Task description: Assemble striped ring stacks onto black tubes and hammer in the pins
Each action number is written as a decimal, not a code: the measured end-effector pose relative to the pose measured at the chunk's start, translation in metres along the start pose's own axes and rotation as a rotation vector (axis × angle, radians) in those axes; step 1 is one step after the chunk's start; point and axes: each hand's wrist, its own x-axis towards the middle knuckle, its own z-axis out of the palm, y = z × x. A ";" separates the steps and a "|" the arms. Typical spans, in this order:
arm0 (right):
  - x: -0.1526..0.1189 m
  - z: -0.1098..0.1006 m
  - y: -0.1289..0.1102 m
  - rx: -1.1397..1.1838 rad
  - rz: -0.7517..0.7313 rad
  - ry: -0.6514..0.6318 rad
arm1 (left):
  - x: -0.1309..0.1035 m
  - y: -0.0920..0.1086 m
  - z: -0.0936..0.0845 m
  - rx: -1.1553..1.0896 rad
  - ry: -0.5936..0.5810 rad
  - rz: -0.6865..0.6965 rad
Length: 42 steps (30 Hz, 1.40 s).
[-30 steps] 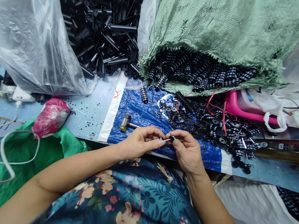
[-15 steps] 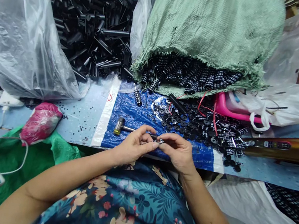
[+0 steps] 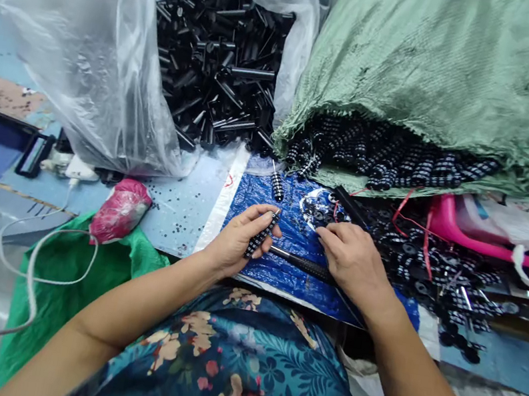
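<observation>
My left hand (image 3: 243,238) is closed around a short black roller with rows of white squares (image 3: 262,235), which tilts upward with a thin metal tip at its top. My right hand (image 3: 353,257) reaches to the left edge of a pile of small black discs (image 3: 326,212), thumb and fingers pinched together; what lies between them is too small to make out. Between my hands, the black handle of a hammer (image 3: 307,264) lies on a blue plastic sheet (image 3: 285,225); its head is hidden behind my left hand. Another checked roller (image 3: 277,185) lies just beyond.
A clear plastic bag (image 3: 129,67) spills black tubular parts (image 3: 229,70) at the back. A green woven sack (image 3: 442,72) holds many checked rollers (image 3: 402,160). To the right are a pink plastic tray (image 3: 471,236) and loose parts. A pink wrapped bundle (image 3: 121,211) and white cable (image 3: 32,294) are at left.
My hands, earlier together over a small piece, have moved apart. The checked roller now shows upright in my left hand, and my right hand has gone to the discs. The view has shifted left.
</observation>
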 end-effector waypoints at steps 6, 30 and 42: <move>-0.007 0.015 0.003 0.062 0.041 0.062 | -0.003 -0.001 -0.009 0.043 -0.045 -0.041; 0.012 0.003 -0.080 1.764 0.900 0.317 | -0.012 -0.016 0.008 0.287 -0.158 -0.008; 0.002 0.015 -0.080 1.010 0.439 0.334 | -0.007 -0.021 0.009 0.095 -0.095 -0.019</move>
